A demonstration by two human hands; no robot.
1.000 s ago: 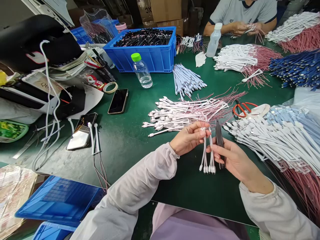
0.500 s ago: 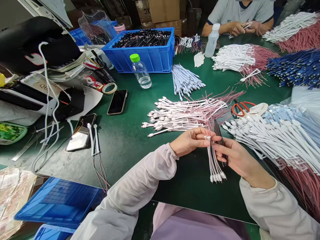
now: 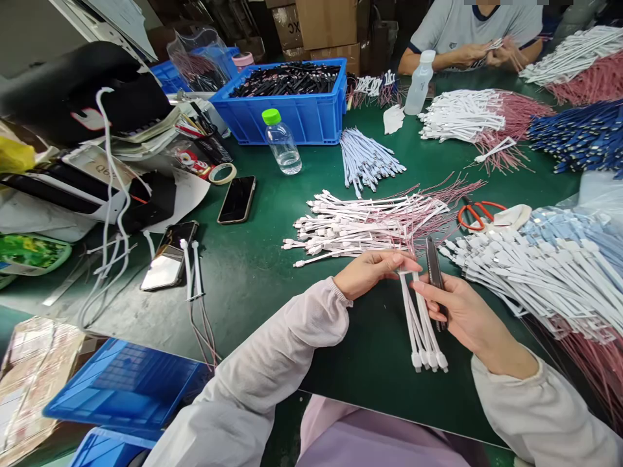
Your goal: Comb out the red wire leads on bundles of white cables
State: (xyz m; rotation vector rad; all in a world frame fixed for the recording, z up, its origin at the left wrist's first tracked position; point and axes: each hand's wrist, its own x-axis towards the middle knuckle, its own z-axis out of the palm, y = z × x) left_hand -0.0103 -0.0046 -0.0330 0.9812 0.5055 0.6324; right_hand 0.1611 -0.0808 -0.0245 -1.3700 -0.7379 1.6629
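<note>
My left hand (image 3: pixel 367 272) pinches the upper ends of a small bunch of white USB-type cables (image 3: pixel 413 318), whose white plugs hang down toward the table's near side. My right hand (image 3: pixel 462 311) holds a slim black tool (image 3: pixel 432 263) upright; its exact kind does not show. The thumb and fingertips of that hand also touch the right side of the bunch. Just beyond both hands lies a pile of white cables (image 3: pixel 350 224) with pink wire tails. The fingers hide part of the cables' upper ends.
Orange-handled scissors (image 3: pixel 479 214) and a heap of white cables (image 3: pixel 540 266) lie to the right. A blue bin (image 3: pixel 287 117) of black parts, a green-capped bottle (image 3: pixel 283 146) and two phones, one here (image 3: pixel 237 199), stand farther left. Another person (image 3: pixel 477 42) works across the table.
The cables in the bunch have spread apart and hang slightly lower. My right hand's black tool has shifted slightly right, away from my left hand. The whole view has shifted a little.
</note>
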